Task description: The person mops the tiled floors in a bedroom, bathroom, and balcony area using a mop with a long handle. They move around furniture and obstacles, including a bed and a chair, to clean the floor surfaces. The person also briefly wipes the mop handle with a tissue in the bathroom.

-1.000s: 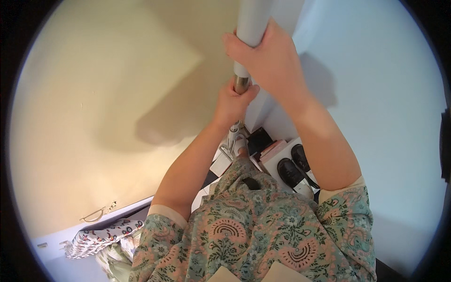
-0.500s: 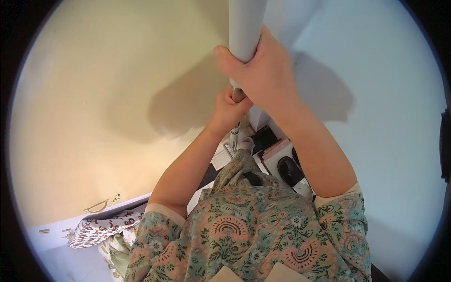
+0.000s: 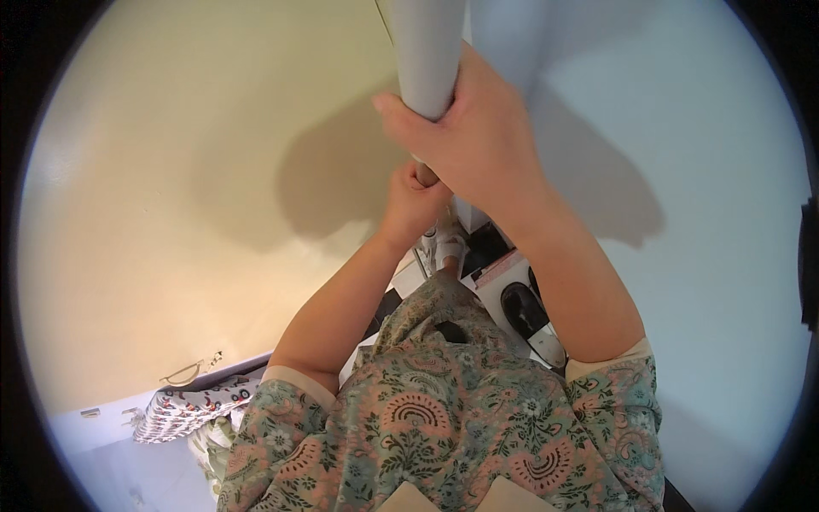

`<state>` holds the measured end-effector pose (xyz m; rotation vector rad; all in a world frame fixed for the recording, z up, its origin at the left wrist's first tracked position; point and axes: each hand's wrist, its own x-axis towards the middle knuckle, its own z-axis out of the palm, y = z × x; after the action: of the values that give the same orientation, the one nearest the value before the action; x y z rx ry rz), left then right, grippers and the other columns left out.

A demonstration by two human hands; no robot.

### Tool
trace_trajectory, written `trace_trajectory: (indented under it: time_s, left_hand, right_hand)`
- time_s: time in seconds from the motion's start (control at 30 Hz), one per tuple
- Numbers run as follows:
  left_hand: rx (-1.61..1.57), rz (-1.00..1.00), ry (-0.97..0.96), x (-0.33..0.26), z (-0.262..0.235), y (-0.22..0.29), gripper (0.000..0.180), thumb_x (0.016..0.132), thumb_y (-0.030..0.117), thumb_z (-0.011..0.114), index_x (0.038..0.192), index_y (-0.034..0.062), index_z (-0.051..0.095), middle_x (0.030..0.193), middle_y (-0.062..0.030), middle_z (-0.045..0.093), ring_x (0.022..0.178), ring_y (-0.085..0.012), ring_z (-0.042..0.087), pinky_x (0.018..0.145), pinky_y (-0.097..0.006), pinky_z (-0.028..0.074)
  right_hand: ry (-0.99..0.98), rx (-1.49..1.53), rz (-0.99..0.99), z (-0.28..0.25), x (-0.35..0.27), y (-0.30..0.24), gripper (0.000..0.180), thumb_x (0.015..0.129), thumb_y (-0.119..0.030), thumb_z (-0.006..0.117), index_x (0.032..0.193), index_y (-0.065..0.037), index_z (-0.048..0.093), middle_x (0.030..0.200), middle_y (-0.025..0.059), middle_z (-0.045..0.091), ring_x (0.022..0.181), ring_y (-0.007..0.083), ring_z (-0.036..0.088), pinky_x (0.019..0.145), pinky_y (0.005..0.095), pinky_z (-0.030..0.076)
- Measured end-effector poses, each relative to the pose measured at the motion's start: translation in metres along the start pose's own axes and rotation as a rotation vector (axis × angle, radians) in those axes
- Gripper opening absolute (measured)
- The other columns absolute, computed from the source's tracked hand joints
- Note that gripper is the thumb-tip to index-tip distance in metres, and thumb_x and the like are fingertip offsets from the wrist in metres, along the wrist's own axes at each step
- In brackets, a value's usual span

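Note:
A long pole rises in front of me, with a thick white upper tube and a thinner metal part below it. My right hand wraps round the lower end of the white tube, its thumb across the near side. Just beneath, my left hand is closed round the thinner metal part. The right hand and wrist partly hide the left fingers. The pole's top runs out of view, and its lower stretch is mostly hidden behind my hands.
A cream surface lies to the left and a pale blue wall to the right. Black footwear and a black box-like thing are low down, near my foot in a white slipper. A printed cloth item lies at lower left.
The upper part of the pole has shifted a little left and leans more to the left. My right hand has moved slightly left with it; both hands keep their grip.

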<state>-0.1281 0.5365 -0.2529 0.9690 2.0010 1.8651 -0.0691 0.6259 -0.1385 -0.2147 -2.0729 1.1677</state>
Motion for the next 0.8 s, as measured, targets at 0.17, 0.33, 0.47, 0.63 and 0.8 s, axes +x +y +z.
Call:
trace_trajectory:
  time_s: [0.17, 0.33, 0.47, 0.63, 0.8]
  left_hand:
    - [-0.01, -0.01, -0.005, -0.006, 0.009, 0.006, 0.016, 0.077, 0.011, 0.063, 0.072, 0.0027, 0.051, 0.062, 0.0058, 0.048, 0.058, -0.0023, 0.041, 0.048, -0.022, 0.034]
    - [-0.074, -0.085, -0.033, -0.022, 0.012, 0.016, 0.015, 0.077, 0.011, 0.063, 0.072, 0.0031, 0.051, 0.061, 0.0039, 0.049, 0.055, -0.004, 0.044, 0.047, -0.022, 0.036]
    - [-0.131, -0.104, -0.013, -0.031, 0.013, 0.022, 0.015, 0.077, 0.01, 0.062, 0.071, 0.0032, 0.05, 0.06, 0.0029, 0.05, 0.053, -0.0057, 0.046, 0.046, -0.023, 0.037]
    - [-0.187, -0.07, -0.012, -0.032, 0.01, 0.019, 0.013, 0.076, 0.006, 0.062, 0.071, 0.0025, 0.051, 0.06, 0.0015, 0.05, 0.052, -0.0074, 0.047, 0.046, -0.023, 0.037]
    - [-0.174, -0.022, -0.01, -0.037, 0.011, 0.021, 0.011, 0.076, 0.005, 0.062, 0.073, 0.0017, 0.052, 0.061, 0.0003, 0.052, 0.055, -0.0079, 0.049, 0.048, -0.023, 0.039]
  right_hand:
    - [0.012, -0.04, 0.032, -0.007, -0.006, 0.005, 0.037, 0.069, -0.033, 0.059, 0.094, -0.006, 0.054, 0.08, 0.0127, 0.06, 0.079, 0.0304, 0.057, 0.068, 0.0425, 0.046]
    - [-0.004, -0.022, 0.038, -0.017, -0.021, -0.004, 0.035, 0.07, -0.033, 0.059, 0.091, -0.006, 0.054, 0.079, 0.0128, 0.059, 0.079, 0.0301, 0.057, 0.068, 0.042, 0.046]
    - [-0.045, -0.036, 0.036, -0.019, -0.027, -0.009, 0.034, 0.07, -0.035, 0.06, 0.087, -0.006, 0.053, 0.076, 0.0125, 0.058, 0.077, 0.0294, 0.057, 0.067, 0.0419, 0.046]
    - [-0.071, -0.117, -0.042, -0.02, -0.031, -0.005, 0.035, 0.071, -0.037, 0.06, 0.086, -0.006, 0.053, 0.074, 0.0125, 0.057, 0.075, 0.0289, 0.057, 0.066, 0.041, 0.045]
    - [-0.035, -0.115, -0.147, -0.022, -0.039, -0.004, 0.034, 0.072, -0.036, 0.06, 0.086, -0.005, 0.052, 0.075, 0.013, 0.056, 0.071, 0.0302, 0.057, 0.064, 0.0409, 0.046]
